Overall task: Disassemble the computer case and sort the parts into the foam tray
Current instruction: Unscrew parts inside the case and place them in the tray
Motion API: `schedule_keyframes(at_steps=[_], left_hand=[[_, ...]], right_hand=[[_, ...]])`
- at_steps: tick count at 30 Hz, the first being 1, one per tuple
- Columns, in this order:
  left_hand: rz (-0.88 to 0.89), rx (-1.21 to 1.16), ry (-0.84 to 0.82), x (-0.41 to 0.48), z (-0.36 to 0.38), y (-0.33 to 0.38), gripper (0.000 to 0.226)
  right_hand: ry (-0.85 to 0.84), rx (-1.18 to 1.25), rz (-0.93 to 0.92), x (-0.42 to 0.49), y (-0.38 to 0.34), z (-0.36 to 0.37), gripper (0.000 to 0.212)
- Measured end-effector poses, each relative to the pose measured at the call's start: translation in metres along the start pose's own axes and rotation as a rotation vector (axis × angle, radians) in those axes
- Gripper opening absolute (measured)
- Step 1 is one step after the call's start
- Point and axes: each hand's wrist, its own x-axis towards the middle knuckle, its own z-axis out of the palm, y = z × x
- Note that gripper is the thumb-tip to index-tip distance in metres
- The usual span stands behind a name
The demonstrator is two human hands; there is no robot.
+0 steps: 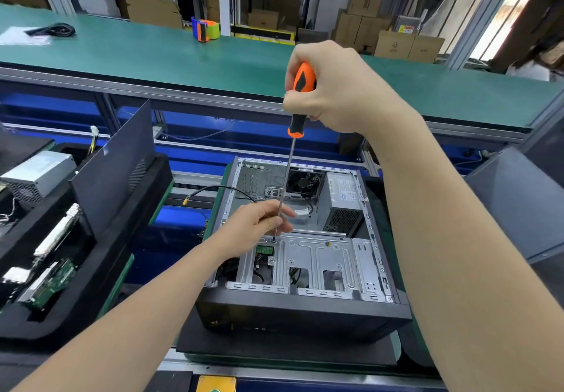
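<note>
The scene is bright and even, and the light seems to come from above the computer case (305, 248). Its bare metal gives pale reflections but no hard glare, while its deeper corners are dark. Shadows around the case are soft. Above the case, the screwdriver (303, 78) is sharp, without motion blur. Far behind the case, to the right, an opening (512, 16) is washed out nearly to white. The green bench (152, 52) behind the case curves from the wide lens. The boxes (366, 0) beyond it look slightly soft.
</note>
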Motion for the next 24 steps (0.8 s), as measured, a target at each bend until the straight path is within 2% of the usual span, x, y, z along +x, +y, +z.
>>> schedule_keyframes(at_steps=[5, 7, 12, 16, 20, 24], left_hand=[[0.000, -0.021, 0.036, 0.002, 0.001, -0.002, 0.038], [-0.001, -0.013, 0.053, 0.004, 0.002, -0.003, 0.038], [-0.014, -0.016, 0.088, 0.004, 0.004, -0.005, 0.037], [-0.007, -0.006, 0.105, 0.004, 0.005, -0.003, 0.032], [-0.014, -0.008, 0.077, 0.004, 0.003, -0.002, 0.024], [-0.008, -0.009, 0.037, 0.004, -0.001, -0.002, 0.021]], right_hand=[[-0.029, 0.055, 0.008, 0.000, 0.006, 0.005, 0.027], [0.048, 0.108, 0.019, -0.002, 0.006, 0.015, 0.031], [0.373, 0.250, 0.111, -0.014, 0.004, 0.056, 0.035], [0.491, 0.359, 0.185, -0.023, 0.004, 0.078, 0.034], [0.485, 0.368, 0.207, -0.021, 0.010, 0.074, 0.030], [0.360, 0.420, 0.158, -0.020, 0.019, 0.066, 0.031]])
